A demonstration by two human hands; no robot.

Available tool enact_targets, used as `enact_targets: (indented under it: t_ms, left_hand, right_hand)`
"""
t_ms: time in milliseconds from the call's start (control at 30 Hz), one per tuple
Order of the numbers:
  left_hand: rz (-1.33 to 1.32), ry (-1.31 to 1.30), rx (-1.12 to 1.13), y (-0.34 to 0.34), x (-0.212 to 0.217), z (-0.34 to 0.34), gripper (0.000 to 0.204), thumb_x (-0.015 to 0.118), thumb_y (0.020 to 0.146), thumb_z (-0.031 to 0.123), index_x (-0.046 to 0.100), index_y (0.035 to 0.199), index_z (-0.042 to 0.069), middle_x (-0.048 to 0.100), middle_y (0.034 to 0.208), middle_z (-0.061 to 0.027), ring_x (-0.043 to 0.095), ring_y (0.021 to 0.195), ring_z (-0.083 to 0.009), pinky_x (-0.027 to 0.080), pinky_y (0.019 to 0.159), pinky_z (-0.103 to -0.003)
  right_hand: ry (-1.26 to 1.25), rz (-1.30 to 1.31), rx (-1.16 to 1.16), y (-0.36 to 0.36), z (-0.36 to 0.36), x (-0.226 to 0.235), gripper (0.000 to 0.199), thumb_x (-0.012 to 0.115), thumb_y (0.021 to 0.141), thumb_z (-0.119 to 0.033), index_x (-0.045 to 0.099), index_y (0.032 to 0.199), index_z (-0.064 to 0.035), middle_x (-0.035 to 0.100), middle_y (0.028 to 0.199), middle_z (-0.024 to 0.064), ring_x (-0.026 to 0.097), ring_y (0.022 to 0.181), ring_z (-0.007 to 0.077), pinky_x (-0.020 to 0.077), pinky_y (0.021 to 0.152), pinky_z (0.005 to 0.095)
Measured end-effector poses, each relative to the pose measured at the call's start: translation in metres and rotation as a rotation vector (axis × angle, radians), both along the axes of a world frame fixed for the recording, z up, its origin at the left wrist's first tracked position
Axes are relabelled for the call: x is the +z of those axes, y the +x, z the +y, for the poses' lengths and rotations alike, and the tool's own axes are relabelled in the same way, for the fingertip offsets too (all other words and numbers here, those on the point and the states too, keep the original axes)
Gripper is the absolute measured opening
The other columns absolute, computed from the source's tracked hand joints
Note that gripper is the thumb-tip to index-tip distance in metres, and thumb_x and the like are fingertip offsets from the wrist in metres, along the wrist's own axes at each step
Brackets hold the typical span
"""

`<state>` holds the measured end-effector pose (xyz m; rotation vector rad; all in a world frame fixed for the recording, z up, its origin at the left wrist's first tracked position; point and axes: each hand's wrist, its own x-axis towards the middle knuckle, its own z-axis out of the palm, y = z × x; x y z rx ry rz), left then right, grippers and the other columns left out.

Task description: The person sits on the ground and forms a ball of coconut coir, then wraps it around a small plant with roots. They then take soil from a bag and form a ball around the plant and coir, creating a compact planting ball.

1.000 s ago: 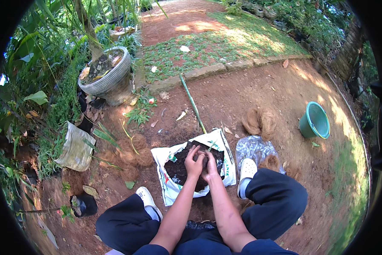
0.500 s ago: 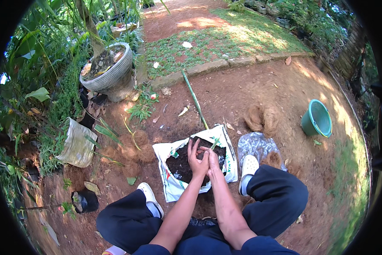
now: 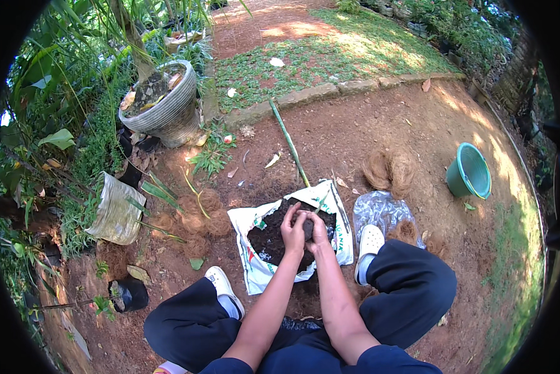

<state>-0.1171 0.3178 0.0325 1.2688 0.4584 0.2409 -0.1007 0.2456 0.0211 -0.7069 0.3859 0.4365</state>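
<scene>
My left hand [image 3: 292,235] and my right hand [image 3: 319,232] are cupped together, fingers curled round a dark clump of soil [image 3: 308,229]. They are over an opened white plastic sack [image 3: 255,283] that lies between my feet, its dark loose soil [image 3: 262,240] showing. A short green stem [image 3: 321,203] sticks out at the far side of my fingers; its lower end is hidden, so I cannot tell how it sits in the clump. Beyond the sack's far edge a long green stalk [image 3: 288,138] lies on the ground.
Brown fibre [image 3: 389,171] and a clear plastic bag [image 3: 379,210] lie to the right, with a green bucket [image 3: 469,171] farther out. At left are more fibre [image 3: 204,215], a pale worn container [image 3: 118,210], a black-bagged seedling [image 3: 129,294] and a large ribbed planter [image 3: 167,115].
My hands have turned from pressed together to cupped side by side, and the soil clump now shows between them. The whole view has shifted slightly.
</scene>
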Motion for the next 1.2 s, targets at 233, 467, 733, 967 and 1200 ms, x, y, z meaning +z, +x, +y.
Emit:
enact_targets:
  t_ms: [233,467,733,967,1200]
  left_hand:
    - [-0.112,0.418,0.207,-0.008,0.010,-0.004,0.045,0.056,0.078,-0.003,0.062,0.122,-0.001,0.057,0.132,-0.0137,0.057,0.117,-0.0218,0.043,0.098,-0.032]
    - [0.158,-0.013,0.095,0.008,-0.041,0.038,0.030,0.058,0.092,0.016,0.066,0.117,0.001,0.068,0.113,-0.0080,0.062,0.103,-0.0165,0.047,0.091,-0.029]
    - [0.225,1.206,-0.604,-0.036,-0.095,0.037,0.059,0.083,0.070,0.029,0.064,0.123,0.010,0.050,0.140,-0.0154,0.048,0.126,-0.0340,0.043,0.104,-0.041]
    - [0.222,1.270,-0.692,-0.029,-0.098,0.047,0.040,0.081,0.071,0.018,0.069,0.109,0.013,0.057,0.120,-0.0098,0.053,0.111,-0.0323,0.049,0.093,-0.041]
    - [0.173,1.165,-0.453,-0.007,-0.103,0.062,0.027,0.069,0.078,0.006,0.067,0.104,0.010,0.061,0.101,-0.0142,0.063,0.091,-0.0351,0.051,0.081,-0.043]
  right_hand:
    - [-0.003,0.052,0.014,-0.005,0.005,-0.002,0.023,0.052,0.087,-0.016,0.064,0.098,0.0003,0.066,0.089,0.0108,0.065,0.079,0.0214,0.0550,0.077,0.0347]
    - [-0.092,0.132,-0.226,0.003,-0.003,-0.011,0.019,0.061,0.085,-0.016,0.064,0.094,0.0000,0.065,0.089,0.0120,0.066,0.078,0.0235,0.0577,0.066,0.0400]
    - [-0.040,0.228,-0.335,0.016,-0.035,-0.049,0.024,0.056,0.088,-0.021,0.061,0.105,-0.0040,0.063,0.100,0.0104,0.063,0.089,0.0274,0.0558,0.076,0.0480]
    - [-0.013,0.277,-0.338,0.013,-0.032,-0.063,0.023,0.054,0.089,-0.023,0.059,0.103,-0.0051,0.064,0.099,0.0110,0.063,0.089,0.0284,0.0536,0.080,0.0489]
    - [0.003,0.308,-0.386,0.017,-0.044,-0.064,0.021,0.054,0.089,-0.023,0.058,0.101,-0.0054,0.063,0.097,0.0116,0.063,0.087,0.0285,0.0538,0.079,0.0488]
